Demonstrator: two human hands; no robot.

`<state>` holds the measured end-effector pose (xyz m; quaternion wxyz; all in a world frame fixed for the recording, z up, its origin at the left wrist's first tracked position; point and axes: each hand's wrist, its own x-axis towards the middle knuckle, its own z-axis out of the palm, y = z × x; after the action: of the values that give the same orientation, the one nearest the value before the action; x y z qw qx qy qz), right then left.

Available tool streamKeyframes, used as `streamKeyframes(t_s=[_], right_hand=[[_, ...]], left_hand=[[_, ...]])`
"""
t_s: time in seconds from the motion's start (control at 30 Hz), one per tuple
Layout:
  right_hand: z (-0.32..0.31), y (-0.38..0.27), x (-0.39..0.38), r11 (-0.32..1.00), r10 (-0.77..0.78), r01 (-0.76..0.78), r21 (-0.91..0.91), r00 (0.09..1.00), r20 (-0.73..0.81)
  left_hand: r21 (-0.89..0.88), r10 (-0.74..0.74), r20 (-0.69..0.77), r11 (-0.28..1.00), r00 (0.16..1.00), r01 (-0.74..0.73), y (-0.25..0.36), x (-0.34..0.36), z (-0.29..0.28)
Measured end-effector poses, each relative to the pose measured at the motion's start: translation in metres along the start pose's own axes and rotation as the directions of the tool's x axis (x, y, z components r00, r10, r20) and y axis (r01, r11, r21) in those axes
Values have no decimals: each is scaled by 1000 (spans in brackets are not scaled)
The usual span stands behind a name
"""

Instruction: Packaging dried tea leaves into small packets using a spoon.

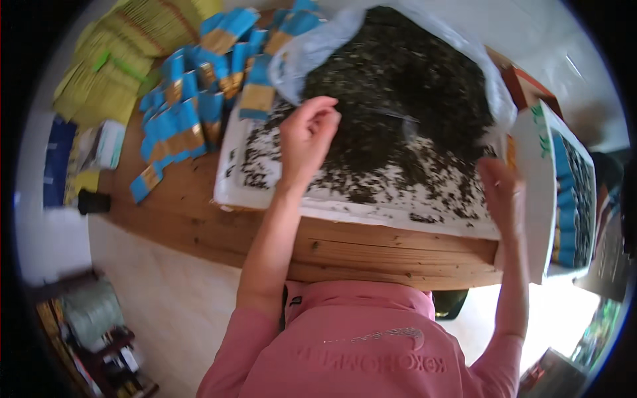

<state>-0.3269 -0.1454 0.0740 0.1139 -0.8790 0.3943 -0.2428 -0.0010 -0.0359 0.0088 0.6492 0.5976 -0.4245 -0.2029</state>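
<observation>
Dark dried leaves (pixel 398 86), looking like loose tea, spill from a large clear plastic bag (pixel 298 63) onto a white tray (pixel 371 213). My left hand (pixel 308 136) hovers over the tray's left part, by the mouth of the bag. Its fingers are curled in toward the thumb, and whatever they may hold is hidden. Above the tray's right edge is my right hand (pixel 502 192), bent at the fingers and smeared by motion. Whether anything is in it cannot be made out. Just beyond the left hand, a blue and gold packet (pixel 257 93) rests at the tray's edge.
Several blue and gold packets (pixel 176 132) are heaped left of the tray on the wooden table (pixel 352 255). Yellow printed bags (pixel 109 86) lie farther left. On the right, a white box (pixel 536 192) holds rows of similar packets, with an orange-brown box (pixel 531 83) behind it.
</observation>
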Motion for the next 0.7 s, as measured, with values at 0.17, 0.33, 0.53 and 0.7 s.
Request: streamKeyframes(t_s=[0.17, 0.33, 0.53, 0.7], right_hand=[[87, -34, 7, 992, -44, 39, 117, 998, 37], [108, -17, 9, 999, -33, 32, 31, 999, 42], [110, -1, 7, 977, 100, -98, 190, 995, -4], [110, -1, 8, 972, 155, -152, 182, 988, -3]], left_hand=[[352, 222, -21, 914, 975, -201, 29, -10, -45], [621, 221, -537, 757, 814, 204, -21, -25, -191], [582, 289, -812, 321, 508, 747, -52, -49, -338], [315, 201, -942, 258, 268, 914, -51, -25, -371]])
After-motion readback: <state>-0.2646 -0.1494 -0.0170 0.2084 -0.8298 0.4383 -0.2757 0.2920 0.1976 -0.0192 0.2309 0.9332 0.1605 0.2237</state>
